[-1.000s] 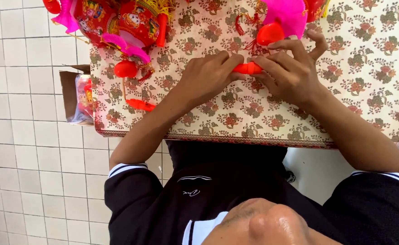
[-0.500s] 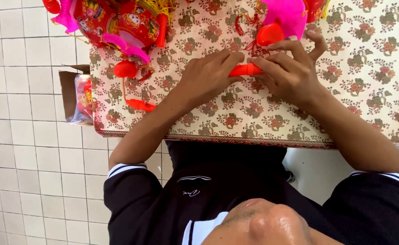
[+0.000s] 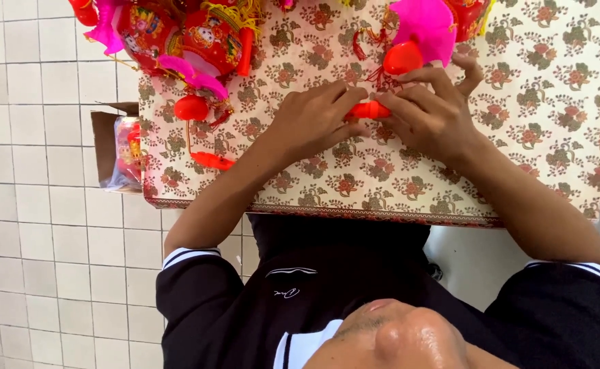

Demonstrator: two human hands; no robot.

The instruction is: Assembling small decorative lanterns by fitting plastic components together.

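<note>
Both hands pinch one orange tube (image 3: 369,110) on the counter (image 3: 532,123): left hand (image 3: 313,119), right hand (image 3: 436,116). Cardboard box (image 3: 112,147) at 9 o'clock holds bagged toys (image 3: 128,147).

Home craft spot or small workshop: floral-cloth table (image 3: 532,137), white tiled floor (image 3: 33,225), red and pink toy lanterns (image 3: 190,34), cardboard box (image 3: 108,147) of stock.

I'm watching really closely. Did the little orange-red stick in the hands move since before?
No. The orange-red stick sits at the same spot on the flowered tablecloth, pinched between the left hand and right hand, just below the pink toy.
</note>
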